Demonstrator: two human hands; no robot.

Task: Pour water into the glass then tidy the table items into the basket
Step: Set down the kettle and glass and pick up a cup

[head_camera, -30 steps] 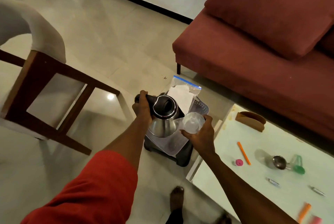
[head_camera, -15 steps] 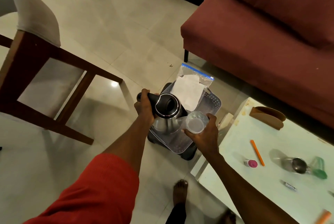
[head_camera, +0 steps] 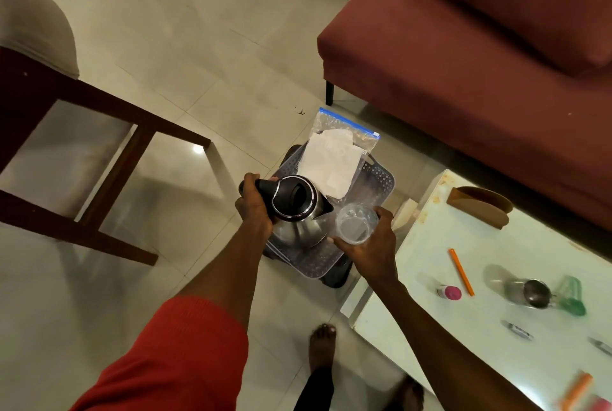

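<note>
**Kettle tipped nearer the glass over the basket**

Since half a second ago, kettle and glass sit lower and further right in the view, and the spout now points at the glass rim with a narrower gap.

At left, a wooden chair point(head_camera: 99, 158) stands on the tiled floor, cut off by the edge. The left hand point(head_camera: 255, 205) grips the black handle of the steel kettle point(head_camera: 298, 208), fingers wrapped round it. Just right, the right hand point(head_camera: 371, 245) curls round the clear glass point(head_camera: 356, 223), held tilted; whether it holds water I cannot tell. Both hang above the grey perforated basket point(head_camera: 381, 178) on the floor, which holds a zip bag point(head_camera: 344, 135) with white paper inside.

Further right, the white table point(head_camera: 414, 344) carries an orange pen point(head_camera: 461, 271), a pink-capped item point(head_camera: 449, 292), a metal strainer point(head_camera: 536, 293), a green object point(head_camera: 571, 294), blurred, and a brown holder point(head_camera: 478, 207). Small items at the right edge are too smeared to name.
</note>
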